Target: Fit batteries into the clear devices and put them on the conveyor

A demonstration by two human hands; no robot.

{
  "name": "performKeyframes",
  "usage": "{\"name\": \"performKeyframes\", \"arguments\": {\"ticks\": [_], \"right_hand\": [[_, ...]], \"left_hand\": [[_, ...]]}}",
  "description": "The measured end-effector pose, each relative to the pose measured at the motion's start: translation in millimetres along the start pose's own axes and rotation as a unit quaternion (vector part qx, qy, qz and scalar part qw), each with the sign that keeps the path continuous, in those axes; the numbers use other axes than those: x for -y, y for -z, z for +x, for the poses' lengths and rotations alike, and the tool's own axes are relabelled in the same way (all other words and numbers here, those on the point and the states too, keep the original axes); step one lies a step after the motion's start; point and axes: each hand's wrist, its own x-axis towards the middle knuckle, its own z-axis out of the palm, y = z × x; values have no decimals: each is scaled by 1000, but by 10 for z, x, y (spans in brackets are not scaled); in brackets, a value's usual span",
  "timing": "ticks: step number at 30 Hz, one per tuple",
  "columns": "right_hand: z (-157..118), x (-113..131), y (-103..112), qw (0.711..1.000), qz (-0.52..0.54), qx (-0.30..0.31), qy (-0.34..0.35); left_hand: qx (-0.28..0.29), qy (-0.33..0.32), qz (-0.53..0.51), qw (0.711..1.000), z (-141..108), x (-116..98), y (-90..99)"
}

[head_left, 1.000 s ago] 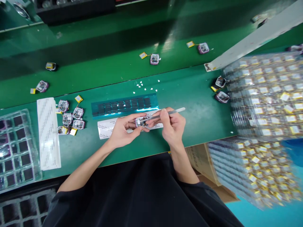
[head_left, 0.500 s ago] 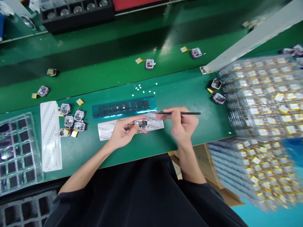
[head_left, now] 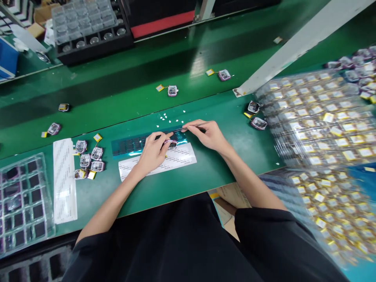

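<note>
My left hand [head_left: 153, 150] is closed around a small open device casing [head_left: 172, 144] with a circuit board inside, mostly hidden by the fingers. My right hand [head_left: 207, 133] pinches slim tweezers [head_left: 179, 129], whose tips point left over the blue film sheet [head_left: 116, 147]. Rows of black strips lie on that sheet. Below it is a printed white backing strip [head_left: 183, 155], with my left hand over its upper part. Small white pieces [head_left: 164, 116] are scattered just behind the blue sheet.
Several open casings [head_left: 85, 160] with yellow batteries cluster at left, beside another white strip [head_left: 64, 184] and a clear tray [head_left: 44, 196]. Stacked trays of batteries [head_left: 317, 117] stand at right. A grey post [head_left: 282, 51] slants across the right side. More casings [head_left: 172, 91] lie farther back.
My left hand has turned palm-down and carried the casing up over the blue sheet's edge. My right hand has moved up and left with the tweezers. The whole view has shifted.
</note>
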Motion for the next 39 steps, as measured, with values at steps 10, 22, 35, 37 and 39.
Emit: {"name": "performKeyframes", "arguments": {"ticks": [10,22,35,37,39], "right_hand": [[95,95,-38,945,-201,-82,243],[305,598,-478,918,-147,-184,319],[76,658,-631,883,-244,-56,397],[77,667,-628,879,-256,-44,400],[85,682,-624,871,-270,-32,408]], "left_hand": [[-9,-9,-45,999,18,-23,-5],[-225,274,-527,772,-68,69,755],[-296,298,-531,736,-172,82,508],[-298,299,-531,735,-175,59,507],[-299,301,-526,737,-180,39,501]]}}
